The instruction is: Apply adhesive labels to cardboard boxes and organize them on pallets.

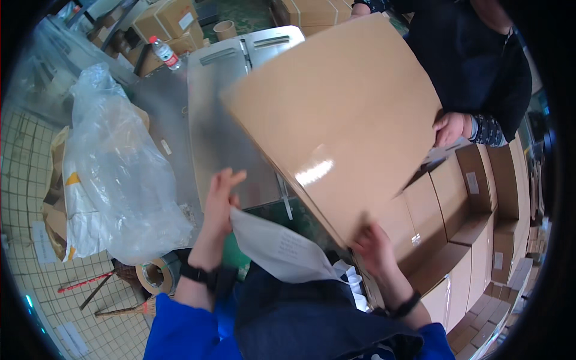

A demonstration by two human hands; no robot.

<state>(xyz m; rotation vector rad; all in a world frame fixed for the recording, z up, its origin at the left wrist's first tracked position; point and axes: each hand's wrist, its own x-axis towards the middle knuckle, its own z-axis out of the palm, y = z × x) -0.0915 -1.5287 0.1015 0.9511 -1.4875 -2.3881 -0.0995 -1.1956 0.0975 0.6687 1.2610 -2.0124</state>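
A large brown cardboard carton is tilted over the metal table, with a shiny strip on its face. A co-worker's hand grips its right edge, and the other hand is at its far edge. My left hand is left of the carton, closed at the corner of a white printed sheet, one finger sticking out. That sheet hangs slack across the front of my dark apron. At the carton's near corner my right hand has its fingers curled against the edge; the fingertips are partly hidden.
Clear plastic wrapping covers the table's left side. A bottle with a red label stands at the far edge of the metal table. Open cartons fill the right side. A tape roll lies low on the left.
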